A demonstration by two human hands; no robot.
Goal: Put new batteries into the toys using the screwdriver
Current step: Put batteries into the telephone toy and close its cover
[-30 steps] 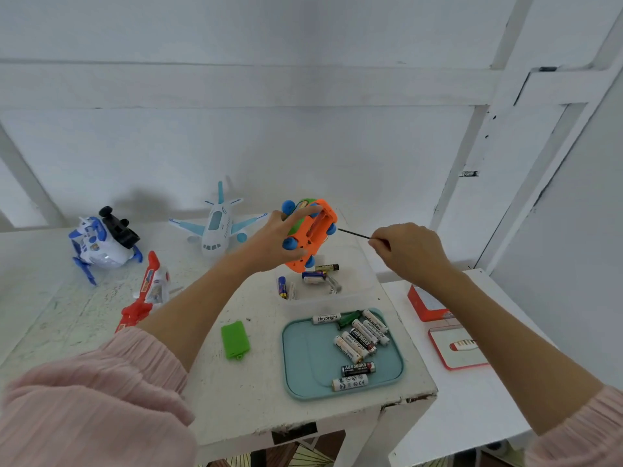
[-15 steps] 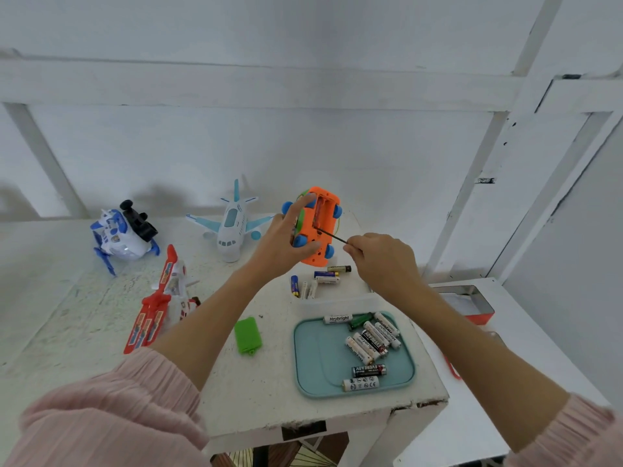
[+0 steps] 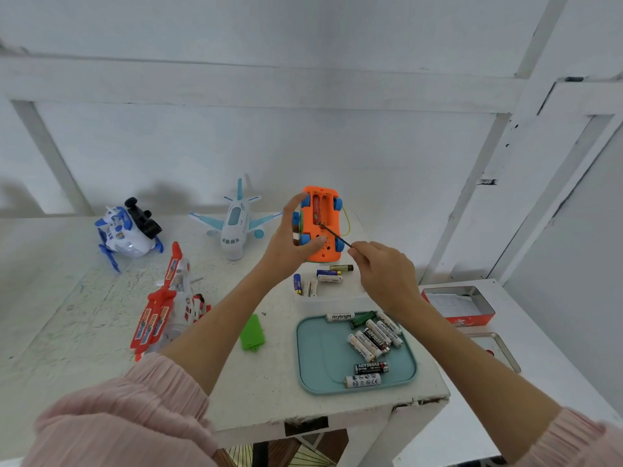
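Orange hard-plastic toy car (image 3: 320,227), light and rigid, underside up above the table, clamped by its wheeled sides in left hand (image 3: 290,244), right hand (image 3: 381,267) pinching thin metal screwdriver (image 3: 335,234) tip-in at open battery bay

Plastic toys on worn painted wood

The orange toy car (image 3: 320,227) is glossy plastic; the worktop (image 3: 84,315) is scuffed, rough white paint; the teal tray (image 3: 313,358) looks matt; the tin (image 3: 472,303) is shiny metal.

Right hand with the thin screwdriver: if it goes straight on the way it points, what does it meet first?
The right hand pinches the thin dark screwdriver, aimed up-left. Its tip already seems to be at the open battery compartment of the orange toy car; depth is unclear.
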